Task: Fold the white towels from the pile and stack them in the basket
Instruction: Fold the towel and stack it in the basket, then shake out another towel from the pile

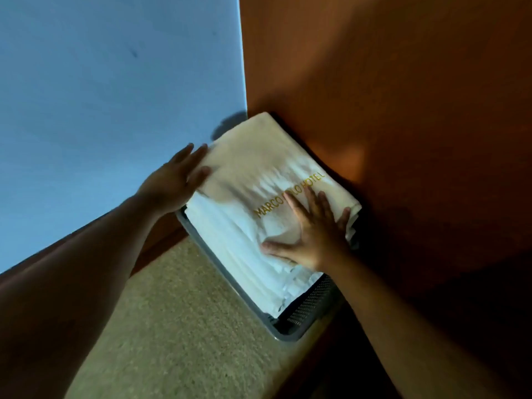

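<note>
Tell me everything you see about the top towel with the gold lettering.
The folded white terry towel bears gold lettering ending in HOTEL. It lies flat atop a stack of white folded towels in the grey mesh basket. The right hand presses flat on it, covering some letters; the left hand touches its left edge with straight fingers.

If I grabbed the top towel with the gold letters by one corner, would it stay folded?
Probably not: the top towel looks soft and wrinkles under the right hand, so it would likely flop open. Its fuzzy cloth probably grips the stack.
</note>
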A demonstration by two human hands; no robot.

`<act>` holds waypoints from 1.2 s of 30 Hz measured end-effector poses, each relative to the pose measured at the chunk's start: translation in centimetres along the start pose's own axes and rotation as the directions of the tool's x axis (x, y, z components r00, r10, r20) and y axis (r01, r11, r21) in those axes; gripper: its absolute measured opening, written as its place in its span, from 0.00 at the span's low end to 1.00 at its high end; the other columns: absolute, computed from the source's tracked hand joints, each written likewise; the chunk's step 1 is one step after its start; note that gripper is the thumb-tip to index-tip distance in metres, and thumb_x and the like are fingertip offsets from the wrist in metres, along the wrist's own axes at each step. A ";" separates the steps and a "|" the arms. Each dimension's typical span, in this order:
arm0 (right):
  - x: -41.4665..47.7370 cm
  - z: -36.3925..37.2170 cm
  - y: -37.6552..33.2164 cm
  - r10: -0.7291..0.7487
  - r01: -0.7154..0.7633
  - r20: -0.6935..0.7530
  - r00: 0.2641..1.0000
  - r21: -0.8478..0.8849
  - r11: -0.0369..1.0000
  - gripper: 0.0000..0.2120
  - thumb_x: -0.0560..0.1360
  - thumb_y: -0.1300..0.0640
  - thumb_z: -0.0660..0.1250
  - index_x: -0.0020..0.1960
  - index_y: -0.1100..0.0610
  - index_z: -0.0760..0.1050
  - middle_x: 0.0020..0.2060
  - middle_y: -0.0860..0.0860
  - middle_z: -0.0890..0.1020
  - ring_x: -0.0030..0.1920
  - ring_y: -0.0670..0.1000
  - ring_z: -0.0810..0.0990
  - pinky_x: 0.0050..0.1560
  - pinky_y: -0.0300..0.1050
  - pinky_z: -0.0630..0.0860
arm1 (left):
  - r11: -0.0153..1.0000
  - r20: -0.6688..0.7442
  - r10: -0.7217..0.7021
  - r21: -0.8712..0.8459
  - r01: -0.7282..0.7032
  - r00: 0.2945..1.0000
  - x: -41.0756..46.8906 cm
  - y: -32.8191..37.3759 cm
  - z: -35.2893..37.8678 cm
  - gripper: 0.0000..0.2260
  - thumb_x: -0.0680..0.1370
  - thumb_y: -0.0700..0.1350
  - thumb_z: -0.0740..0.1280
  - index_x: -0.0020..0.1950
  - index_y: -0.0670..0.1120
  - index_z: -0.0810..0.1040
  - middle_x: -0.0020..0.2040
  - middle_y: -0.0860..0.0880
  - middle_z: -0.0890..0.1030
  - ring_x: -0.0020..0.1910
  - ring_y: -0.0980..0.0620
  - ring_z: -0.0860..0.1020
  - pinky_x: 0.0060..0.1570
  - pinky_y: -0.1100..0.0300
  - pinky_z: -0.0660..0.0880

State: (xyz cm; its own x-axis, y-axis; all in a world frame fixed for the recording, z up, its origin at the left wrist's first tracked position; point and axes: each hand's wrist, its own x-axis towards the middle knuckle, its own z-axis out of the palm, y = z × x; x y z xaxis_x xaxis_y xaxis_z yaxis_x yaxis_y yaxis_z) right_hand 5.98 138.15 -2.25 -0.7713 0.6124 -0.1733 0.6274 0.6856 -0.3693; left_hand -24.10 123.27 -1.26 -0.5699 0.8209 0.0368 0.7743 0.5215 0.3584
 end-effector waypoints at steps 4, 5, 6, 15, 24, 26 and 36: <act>-0.6 -2.7 -2.8 0.041 -0.033 0.090 0.995 -0.096 0.995 0.55 0.60 0.18 0.62 0.79 0.38 0.47 0.81 0.51 0.45 0.81 0.55 0.42 0.73 0.71 0.35 | 0.990 -0.051 -0.139 -0.016 0.138 0.989 -13.0 -3.8 1.1 0.31 0.82 0.64 0.50 0.83 0.53 0.53 0.83 0.50 0.53 0.80 0.48 0.58 0.74 0.47 0.62; -0.8 -3.0 -3.5 0.020 -0.017 0.029 0.999 -0.093 0.996 0.51 0.63 0.21 0.63 0.78 0.41 0.53 0.81 0.51 0.51 0.81 0.54 0.45 0.74 0.71 0.36 | 0.984 -0.037 -0.175 -0.031 0.174 0.984 -15.8 -4.4 1.8 0.31 0.82 0.64 0.50 0.83 0.53 0.54 0.83 0.50 0.51 0.79 0.51 0.57 0.74 0.47 0.61; -1.5 -2.5 -5.3 -0.056 0.052 -0.042 0.998 -0.094 0.994 0.46 0.65 0.23 0.64 0.77 0.43 0.58 0.80 0.51 0.55 0.80 0.54 0.48 0.74 0.71 0.38 | 0.971 -0.023 -0.236 -0.048 0.234 0.972 -19.9 -5.5 2.2 0.30 0.82 0.63 0.50 0.82 0.53 0.55 0.83 0.52 0.50 0.78 0.54 0.57 0.73 0.48 0.62; -19.4 18.3 -32.2 -0.604 0.624 0.257 0.754 0.008 0.782 0.31 0.73 0.36 0.68 0.73 0.46 0.68 0.70 0.47 0.70 0.70 0.50 0.70 0.70 0.50 0.68 | 0.646 -0.095 -0.752 -0.305 0.700 0.652 -64.7 -19.0 3.6 0.21 0.77 0.70 0.55 0.66 0.65 0.72 0.78 0.53 0.65 0.63 0.53 0.78 0.59 0.53 0.77; -43.6 46.9 -55.4 -0.467 0.537 0.702 0.538 0.141 0.832 0.38 0.73 0.37 0.69 0.78 0.47 0.59 0.74 0.51 0.68 0.72 0.52 0.71 0.68 0.49 0.71 | 0.252 -0.135 -0.967 -0.386 0.887 0.215 -100.7 -29.1 3.8 0.14 0.81 0.52 0.67 0.66 0.53 0.80 0.76 0.53 0.70 0.67 0.49 0.76 0.58 0.51 0.77; -47.0 51.1 -58.9 -0.326 0.329 0.729 0.602 0.145 0.933 0.42 0.73 0.39 0.70 0.79 0.53 0.58 0.74 0.55 0.68 0.73 0.57 0.69 0.68 0.50 0.69 | 0.239 -0.125 -0.970 -0.390 0.889 0.207 -104.6 -29.2 4.0 0.14 0.80 0.51 0.68 0.66 0.52 0.80 0.75 0.51 0.70 0.69 0.49 0.75 0.62 0.51 0.75; -52.9 56.5 -64.6 -0.375 0.172 0.492 0.786 0.409 0.896 0.17 0.78 0.62 0.65 0.66 0.59 0.74 0.59 0.54 0.80 0.61 0.57 0.78 0.58 0.44 0.72 | 0.240 -0.096 -0.970 -0.546 0.803 0.225 -113.0 -26.6 5.5 0.14 0.80 0.49 0.68 0.67 0.53 0.79 0.73 0.56 0.71 0.61 0.57 0.78 0.60 0.57 0.76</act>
State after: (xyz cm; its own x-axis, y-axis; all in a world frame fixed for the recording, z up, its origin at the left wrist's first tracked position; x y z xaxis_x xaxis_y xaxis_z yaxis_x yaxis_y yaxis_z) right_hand 0.17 39.20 -20.77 -0.8942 0.0301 -0.4466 0.3854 0.5593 -0.7340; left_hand 21.21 17.89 -20.11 -0.9053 -0.3436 -0.2496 -0.4217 0.6571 0.6248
